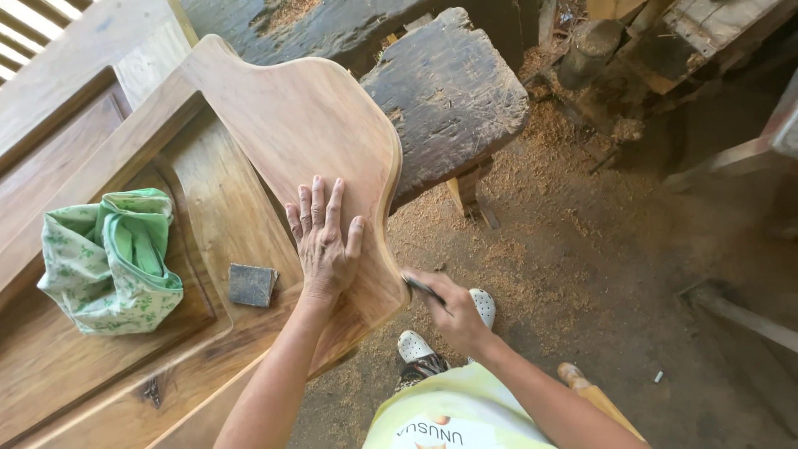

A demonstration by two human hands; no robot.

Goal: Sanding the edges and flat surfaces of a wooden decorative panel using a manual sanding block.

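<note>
On my panelled wooden door (75, 366), a crumpled green and white floral cloth (112, 259) lies near its left edge. A small dark sanding block (252, 284) sits apart from it, toward the door's right edge. Beyond, a rough, weathered wooden bench (449, 96) stands on the dirt floor (598, 274), where sawdust lies scattered around its leg.

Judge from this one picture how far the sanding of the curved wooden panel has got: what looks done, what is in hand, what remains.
Done: the broad face of the curved panel looks smooth and even. In hand: the left hand lies flat on that face, while the right hand presses a dark sheet to its wavy edge. Left: how much edge remains cannot be told; a sanding block and green cloth lie idle nearby.
</note>
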